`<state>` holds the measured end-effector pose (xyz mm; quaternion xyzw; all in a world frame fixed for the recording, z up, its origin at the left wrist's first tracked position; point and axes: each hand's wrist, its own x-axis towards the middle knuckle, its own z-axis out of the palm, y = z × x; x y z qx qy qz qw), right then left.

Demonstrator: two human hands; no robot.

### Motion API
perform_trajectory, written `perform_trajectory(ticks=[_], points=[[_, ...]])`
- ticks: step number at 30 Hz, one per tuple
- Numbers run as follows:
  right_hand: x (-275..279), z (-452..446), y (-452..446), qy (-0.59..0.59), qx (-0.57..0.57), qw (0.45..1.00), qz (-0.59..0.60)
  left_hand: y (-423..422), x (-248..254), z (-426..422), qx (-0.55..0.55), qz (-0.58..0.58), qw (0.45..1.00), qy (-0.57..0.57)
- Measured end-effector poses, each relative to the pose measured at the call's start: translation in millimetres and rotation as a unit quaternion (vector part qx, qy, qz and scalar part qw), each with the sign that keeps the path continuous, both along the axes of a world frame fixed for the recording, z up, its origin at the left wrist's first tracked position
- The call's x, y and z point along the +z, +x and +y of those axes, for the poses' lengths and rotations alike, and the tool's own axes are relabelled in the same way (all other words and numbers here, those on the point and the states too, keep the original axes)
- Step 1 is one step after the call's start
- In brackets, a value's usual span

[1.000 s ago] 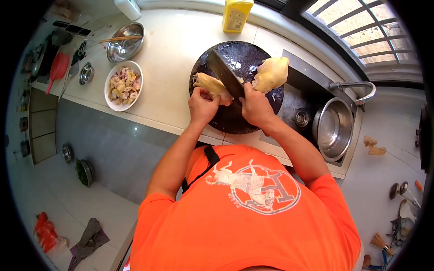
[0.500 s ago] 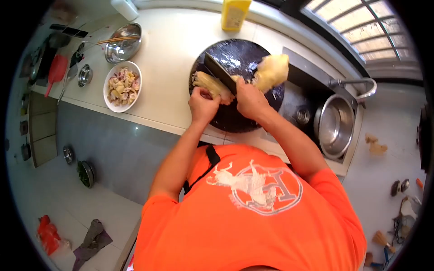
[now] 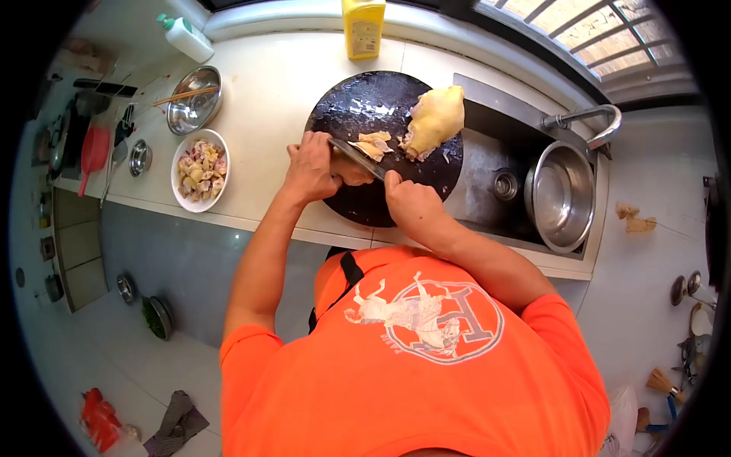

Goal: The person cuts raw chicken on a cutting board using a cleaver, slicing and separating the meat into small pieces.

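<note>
My right hand (image 3: 415, 204) is closed around the handle of a cleaver (image 3: 358, 158), whose blade slants up and left over a round dark chopping board (image 3: 343, 103). Close against the near side of the blade, a piece of chicken (image 3: 352, 174) lies partly hidden. My left hand (image 3: 308, 169) curls around the left end of that piece, its fingertips by the blade's far end; their exact contact is hidden. Cut chicken bits (image 3: 373, 145) rest just beyond the blade. A larger yellow-skinned chicken portion (image 3: 435, 122) sits at the board's right edge.
Left on the counter are a white bowl of chopped chicken (image 3: 177, 186) and a steel bowl (image 3: 179, 118) with chopsticks (image 3: 185, 96) across it. A yellow bottle (image 3: 363, 30) stands behind the board. To the right, the sink (image 3: 476, 171) holds a steel basin (image 3: 560, 198) near the faucet (image 3: 601, 126).
The cleaver has come down and left, with cut bits now beyond its blade. My left hand has shifted left and up along the chicken piece. The view has moved slightly.
</note>
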<state>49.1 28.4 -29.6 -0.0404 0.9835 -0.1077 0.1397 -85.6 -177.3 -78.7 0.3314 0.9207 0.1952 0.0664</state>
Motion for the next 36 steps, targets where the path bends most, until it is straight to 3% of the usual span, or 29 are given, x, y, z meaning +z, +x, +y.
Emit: perform_trajectory(ticks=[7,11,15,19,23,29,32,36], points=[[-2,21,-2,-0.020,0.001,0.999,0.038,41,-4,-8,0.057,0.000,0.998,-0.037],[8,40,-12,-0.032,-0.087,0.996,-0.019,56,-6,-3,0.086,0.006,0.996,-0.003],[15,48,-4,-0.061,-0.081,0.995,-0.025,76,-8,7,0.106,0.053,0.993,0.017],[2,41,10,-0.088,-0.072,0.993,-0.034,82,-25,19,0.116,-0.016,0.984,0.132],[2,48,11,-0.071,-0.100,0.990,-0.072,79,-28,31,0.128,0.042,0.978,0.160],[-3,65,-2,-0.160,-0.131,0.977,0.046,81,-28,34,0.134,0.125,0.970,0.158],[31,53,-11,-0.173,-0.108,0.975,0.091,92,-31,33,0.166,0.086,0.956,0.224],[32,42,-34,-0.161,-0.070,0.975,0.134,89,-45,30,0.146,0.126,0.959,0.207]])
